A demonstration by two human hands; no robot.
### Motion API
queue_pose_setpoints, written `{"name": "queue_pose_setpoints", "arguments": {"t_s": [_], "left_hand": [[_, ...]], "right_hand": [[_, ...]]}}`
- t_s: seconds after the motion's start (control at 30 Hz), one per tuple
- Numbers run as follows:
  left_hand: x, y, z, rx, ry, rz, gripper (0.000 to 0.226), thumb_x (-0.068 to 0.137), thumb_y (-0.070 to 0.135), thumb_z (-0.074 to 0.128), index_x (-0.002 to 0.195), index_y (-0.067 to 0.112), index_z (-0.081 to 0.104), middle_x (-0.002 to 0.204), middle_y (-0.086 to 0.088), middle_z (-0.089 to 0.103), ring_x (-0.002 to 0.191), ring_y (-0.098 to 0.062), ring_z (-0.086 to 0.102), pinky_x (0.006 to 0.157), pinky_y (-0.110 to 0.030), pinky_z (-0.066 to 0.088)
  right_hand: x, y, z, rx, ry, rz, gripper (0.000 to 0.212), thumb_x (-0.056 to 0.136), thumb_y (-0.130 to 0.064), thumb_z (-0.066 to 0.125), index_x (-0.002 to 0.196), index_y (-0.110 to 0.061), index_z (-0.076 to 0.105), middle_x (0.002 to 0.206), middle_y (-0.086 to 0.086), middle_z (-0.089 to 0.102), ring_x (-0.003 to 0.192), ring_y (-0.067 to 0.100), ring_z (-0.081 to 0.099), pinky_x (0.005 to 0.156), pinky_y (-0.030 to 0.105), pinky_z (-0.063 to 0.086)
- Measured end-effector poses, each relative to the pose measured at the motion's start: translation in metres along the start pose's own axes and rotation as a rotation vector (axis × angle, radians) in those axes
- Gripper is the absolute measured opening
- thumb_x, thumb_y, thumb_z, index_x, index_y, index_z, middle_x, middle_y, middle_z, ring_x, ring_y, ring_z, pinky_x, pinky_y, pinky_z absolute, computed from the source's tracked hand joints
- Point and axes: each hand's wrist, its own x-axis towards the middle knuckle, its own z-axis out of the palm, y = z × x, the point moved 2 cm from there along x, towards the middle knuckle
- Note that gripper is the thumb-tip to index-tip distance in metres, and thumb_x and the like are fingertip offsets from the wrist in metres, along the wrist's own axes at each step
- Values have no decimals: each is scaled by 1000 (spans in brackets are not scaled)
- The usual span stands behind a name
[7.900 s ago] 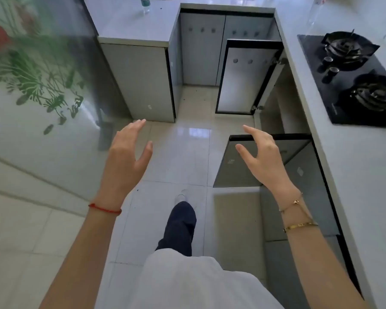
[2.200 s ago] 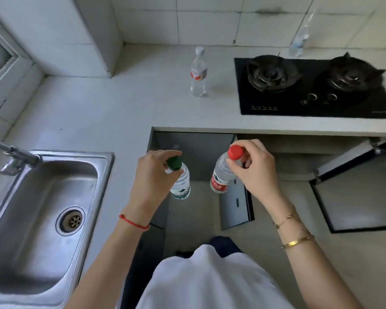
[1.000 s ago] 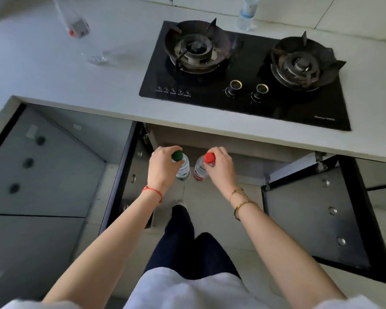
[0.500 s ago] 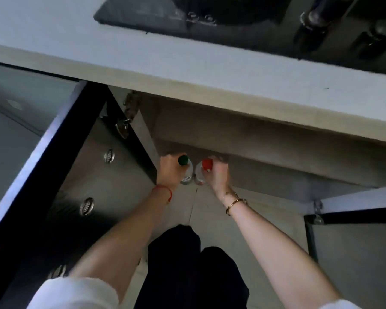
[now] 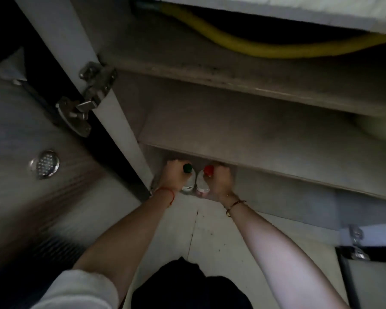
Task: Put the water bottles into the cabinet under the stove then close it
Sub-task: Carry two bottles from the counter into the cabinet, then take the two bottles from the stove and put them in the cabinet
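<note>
Down in the centre of the head view, the left hand (image 5: 173, 178) is gripping the green-capped bottle (image 5: 188, 178) near its neck and the right hand (image 5: 220, 180) is gripping the red-capped bottle (image 5: 204, 180) the same way, likely so both stay upright while being lowered. Both bottles are standing side by side, almost touching, at the cabinet floor (image 5: 210, 221) just below the shelf edge (image 5: 276, 172). At left, the open door (image 5: 42, 134) is hanging on its hinge (image 5: 87, 97), not yet closed.

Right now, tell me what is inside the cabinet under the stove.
A yellow hose runs along the top. Low down, each hand grips a bottle: green-capped bottle, red-capped bottle. The shelf hides whatever is deeper.
</note>
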Motion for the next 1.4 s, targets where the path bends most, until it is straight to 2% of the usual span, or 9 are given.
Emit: {"name": "queue_pose_setpoints", "arguments": {"t_s": [0.3, 0.5, 0.63, 0.7, 0.77, 0.87, 1.07, 1.23, 1.4], "left_hand": [[8, 4, 8, 7, -20, 15, 24, 80, 13, 72, 104, 11, 72, 104, -11, 74, 98, -27, 69, 92, -39, 55], [-7, 9, -6, 21, -93, -18, 57, 80, 9, 72, 133, 11, 55, 129, -13, 63, 119, -31, 59, 106, -40, 45], [-49, 19, -37, 36, -78, -60, 59, 79, 15, 71, 135, 12, 52, 132, -14, 60, 119, -33, 58, 102, -41, 47], [-78, 31, -60, 29, -68, -48, 58, 77, 17, 70, 133, 16, 53, 126, -15, 62, 113, -35, 61, 96, -42, 51], [-110, 56, -91, -13, -44, -30, 56, 77, 7, 70, 131, 11, 56, 124, -17, 63, 113, -33, 61, 100, -36, 48], [-159, 102, -146, -47, -10, -9, 54, 77, 1, 69, 130, 7, 57, 126, -17, 62, 115, -31, 60, 97, -25, 41], [-255, 189, -268, 22, 37, 40, 57, 82, 5, 63, 137, 12, 51, 140, -8, 53, 129, -25, 48, 105, -31, 39], [-331, 253, -364, 110, 118, 150, 55, 83, 13, 67, 135, 15, 52, 136, -4, 57, 125, -22, 53, 105, -33, 44], [-391, 296, -450, 181, 216, 218, 53, 79, 11, 72, 129, 9, 58, 129, -10, 63, 119, -31, 59, 101, -47, 48]], "right_hand": [[-4, 2, 5, 63, -19, -10, 28, 83, -17, 66, 107, -3, 62, 108, 20, 67, 97, 35, 65, 77, 32, 50], [-22, -4, -14, 47, -21, -38, 34, 85, -21, 67, 114, -5, 61, 113, 19, 67, 103, 36, 63, 83, 34, 51], [-63, -14, -52, 86, -28, 22, 36, 87, -22, 67, 118, -5, 61, 115, 16, 67, 105, 33, 64, 82, 29, 50], [-94, -22, -81, 94, -24, 35, 31, 87, -17, 66, 114, -1, 63, 114, 18, 67, 104, 33, 64, 81, 29, 48], [-128, -33, -115, 87, -7, 42, 30, 87, -16, 66, 112, 0, 65, 112, 19, 67, 102, 33, 64, 82, 32, 49], [-181, -51, -167, 79, 20, 85, 36, 86, -20, 67, 120, -11, 61, 117, 12, 67, 103, 29, 64, 85, 34, 53], [-284, -115, -283, 68, 57, 29, 37, 89, -25, 62, 125, -15, 58, 127, 3, 61, 127, 28, 45, 106, 35, 38], [-356, -177, -377, 71, 121, -85, 41, 91, -26, 61, 131, -16, 54, 130, 0, 58, 127, 19, 42, 108, 33, 39], [-410, -226, -447, 44, 185, -194, 46, 90, -29, 62, 133, -18, 52, 132, -1, 57, 130, 18, 41, 111, 36, 37]]}}
